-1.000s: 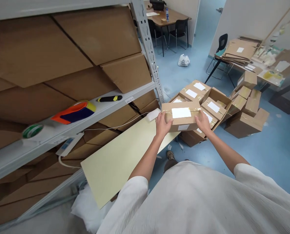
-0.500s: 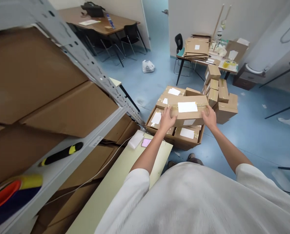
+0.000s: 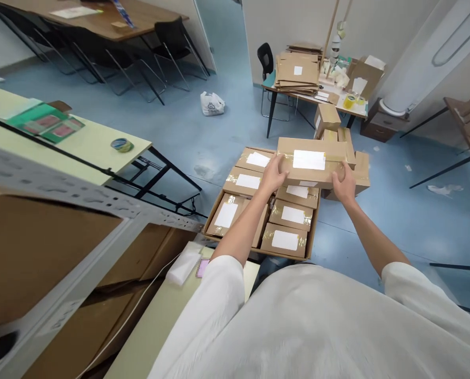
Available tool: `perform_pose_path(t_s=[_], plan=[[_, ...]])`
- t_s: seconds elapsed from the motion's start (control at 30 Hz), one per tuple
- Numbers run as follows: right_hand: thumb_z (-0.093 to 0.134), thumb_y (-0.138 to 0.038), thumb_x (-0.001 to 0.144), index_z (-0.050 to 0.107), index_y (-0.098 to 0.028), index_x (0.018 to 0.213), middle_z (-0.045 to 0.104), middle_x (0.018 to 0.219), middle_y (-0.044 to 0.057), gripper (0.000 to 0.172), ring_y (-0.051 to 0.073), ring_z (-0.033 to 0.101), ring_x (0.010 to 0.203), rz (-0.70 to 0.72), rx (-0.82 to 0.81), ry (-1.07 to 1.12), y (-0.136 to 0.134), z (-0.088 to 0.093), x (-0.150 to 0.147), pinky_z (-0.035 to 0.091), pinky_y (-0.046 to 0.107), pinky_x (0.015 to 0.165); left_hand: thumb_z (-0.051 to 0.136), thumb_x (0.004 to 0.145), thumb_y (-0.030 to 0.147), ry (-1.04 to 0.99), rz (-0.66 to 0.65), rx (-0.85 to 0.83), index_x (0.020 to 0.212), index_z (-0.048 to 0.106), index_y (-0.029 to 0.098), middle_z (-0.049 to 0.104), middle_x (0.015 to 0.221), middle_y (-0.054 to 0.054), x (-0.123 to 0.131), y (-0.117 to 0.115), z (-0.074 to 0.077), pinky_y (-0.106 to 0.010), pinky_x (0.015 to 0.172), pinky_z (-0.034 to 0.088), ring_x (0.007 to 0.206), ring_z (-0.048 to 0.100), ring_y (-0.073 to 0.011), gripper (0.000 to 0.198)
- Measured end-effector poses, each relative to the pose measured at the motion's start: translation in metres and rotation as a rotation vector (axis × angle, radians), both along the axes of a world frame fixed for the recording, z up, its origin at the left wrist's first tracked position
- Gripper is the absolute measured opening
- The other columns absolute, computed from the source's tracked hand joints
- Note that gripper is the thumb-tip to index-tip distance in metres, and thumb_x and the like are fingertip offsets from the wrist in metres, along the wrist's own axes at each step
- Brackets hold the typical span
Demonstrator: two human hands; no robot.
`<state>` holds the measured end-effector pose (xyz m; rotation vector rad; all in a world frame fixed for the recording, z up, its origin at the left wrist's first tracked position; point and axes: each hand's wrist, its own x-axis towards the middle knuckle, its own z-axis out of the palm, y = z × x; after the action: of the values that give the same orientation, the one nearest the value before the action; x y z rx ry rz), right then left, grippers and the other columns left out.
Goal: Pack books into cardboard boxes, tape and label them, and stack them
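Observation:
Between my two hands is a long brown cardboard box (image 3: 333, 150) with a white label and clear tape along its top. My left hand (image 3: 273, 175) grips its left end, and my right hand (image 3: 343, 183) grips the right end. It is held above the far right part of a large open carton (image 3: 313, 231). Inside the carton sit several smaller taped boxes with white labels, among them a front right box (image 3: 272, 231) and a front left box (image 3: 215, 223). The held box hides part of the boxes behind and below it.
Beyond the carton stands a stack of boxes (image 3: 327, 116). A table with flattened cardboard (image 3: 296, 79) is farther back. At left are a metal shelf post (image 3: 167, 218) and a pale table (image 3: 92, 142) with a tape roll (image 3: 121, 145). A white plastic bag (image 3: 212, 103) lies on the floor.
The long box in my hands has moved away from the carton's middle toward its far right, uncovering more labelled boxes. My view has turned, and more of the left table shows.

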<state>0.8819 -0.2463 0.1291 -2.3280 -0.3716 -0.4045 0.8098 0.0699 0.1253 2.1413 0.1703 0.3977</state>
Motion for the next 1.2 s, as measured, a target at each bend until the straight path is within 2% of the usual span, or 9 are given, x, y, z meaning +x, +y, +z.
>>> perform_pose_path(t_s=[0.13, 0.27, 0.43, 0.53, 0.67, 0.77, 0.87, 1.03, 1.2], plan=[[0.050, -0.057, 0.104, 0.043, -0.023, 0.170, 0.052, 0.171, 0.017, 0.075, 0.036, 0.048, 0.159, 0.033, -0.028, 0.046, 0.004, -0.004, 0.041, 0.039, 0.062, 0.131, 0.074, 0.090, 0.024, 0.029, -0.012, -0.015, 0.164, 0.054, 0.025, 0.040, 0.182, -0.011, 0.052, 0.006, -0.018, -0.052, 0.141, 0.028, 0.173, 0.029, -0.0320, 0.076], [0.051, -0.055, 0.104, 0.039, -0.025, 0.173, 0.053, 0.171, 0.016, 0.076, 0.036, 0.049, 0.157, 0.062, -0.052, 0.106, 0.010, -0.018, 0.066, 0.041, 0.062, 0.129, 0.075, 0.091, 0.025, 0.085, 0.005, -0.046, 0.165, 0.054, 0.026, 0.033, 0.185, -0.011, 0.079, 0.011, -0.040, -0.052, 0.141, 0.027, 0.173, 0.029, -0.0331, 0.077], [0.052, -0.051, 0.101, 0.041, -0.022, 0.174, 0.067, 0.153, 0.016, 0.079, 0.036, 0.063, 0.138, 0.124, -0.057, 0.264, 0.023, -0.041, 0.085, 0.051, 0.059, 0.120, 0.076, 0.089, 0.026, 0.185, 0.052, -0.047, 0.166, 0.054, 0.030, 0.030, 0.186, -0.008, 0.092, 0.027, -0.058, -0.055, 0.142, 0.027, 0.172, 0.030, -0.0374, 0.080], [0.055, -0.049, 0.098, 0.044, -0.021, 0.174, 0.070, 0.150, 0.017, 0.082, 0.036, 0.065, 0.134, 0.125, -0.046, 0.332, 0.028, -0.053, 0.095, 0.052, 0.056, 0.118, 0.073, 0.090, 0.024, 0.236, 0.059, -0.005, 0.167, 0.053, 0.032, 0.030, 0.187, -0.004, 0.104, 0.035, -0.060, -0.055, 0.141, 0.029, 0.172, 0.030, -0.0367, 0.080], [0.059, -0.049, 0.092, 0.050, -0.019, 0.171, 0.072, 0.147, 0.017, 0.085, 0.037, 0.065, 0.131, 0.066, -0.057, 0.394, 0.023, -0.064, 0.109, 0.053, 0.054, 0.116, 0.072, 0.091, 0.024, 0.280, 0.014, 0.049, 0.169, 0.052, 0.030, 0.028, 0.187, -0.005, 0.122, 0.031, -0.057, -0.053, 0.142, 0.026, 0.172, 0.029, -0.0372, 0.081], [0.058, -0.048, 0.091, 0.054, -0.018, 0.168, 0.076, 0.137, 0.016, 0.083, 0.036, 0.068, 0.120, 0.036, -0.084, 0.416, 0.018, -0.069, 0.121, 0.054, 0.055, 0.113, 0.075, 0.090, 0.026, 0.325, -0.010, 0.062, 0.170, 0.050, 0.025, 0.025, 0.188, -0.008, 0.128, 0.025, -0.060, -0.053, 0.142, 0.027, 0.171, 0.031, -0.0400, 0.085], [0.053, -0.047, 0.094, 0.058, -0.018, 0.166, 0.076, 0.128, 0.016, 0.078, 0.034, 0.068, 0.112, 0.048, -0.132, 0.394, 0.019, -0.072, 0.132, 0.054, 0.056, 0.112, 0.078, 0.088, 0.030, 0.358, -0.002, 0.033, 0.172, 0.048, 0.027, 0.026, 0.188, -0.008, 0.129, 0.026, -0.072, -0.053, 0.142, 0.026, 0.171, 0.031, -0.0407, 0.089], [0.056, -0.046, 0.095, 0.052, -0.018, 0.169, 0.068, 0.139, 0.020, 0.079, 0.035, 0.063, 0.122, 0.117, -0.239, 0.338, 0.030, -0.079, 0.134, 0.050, 0.057, 0.116, 0.084, 0.078, 0.030, 0.345, 0.027, -0.082, 0.168, 0.053, 0.030, 0.033, 0.185, -0.011, 0.134, 0.036, -0.092, -0.065, 0.141, 0.022, 0.170, 0.030, -0.0478, 0.095], [0.058, -0.051, 0.095, 0.050, -0.022, 0.171, 0.067, 0.131, 0.016, 0.082, 0.034, 0.063, 0.117, 0.104, -0.237, 0.334, 0.034, -0.077, 0.131, 0.052, 0.056, 0.112, 0.088, 0.073, 0.036, 0.307, 0.053, -0.108, 0.165, 0.056, 0.031, 0.033, 0.184, -0.013, 0.131, 0.029, -0.093, -0.071, 0.138, 0.021, 0.169, 0.027, -0.0527, 0.097]])
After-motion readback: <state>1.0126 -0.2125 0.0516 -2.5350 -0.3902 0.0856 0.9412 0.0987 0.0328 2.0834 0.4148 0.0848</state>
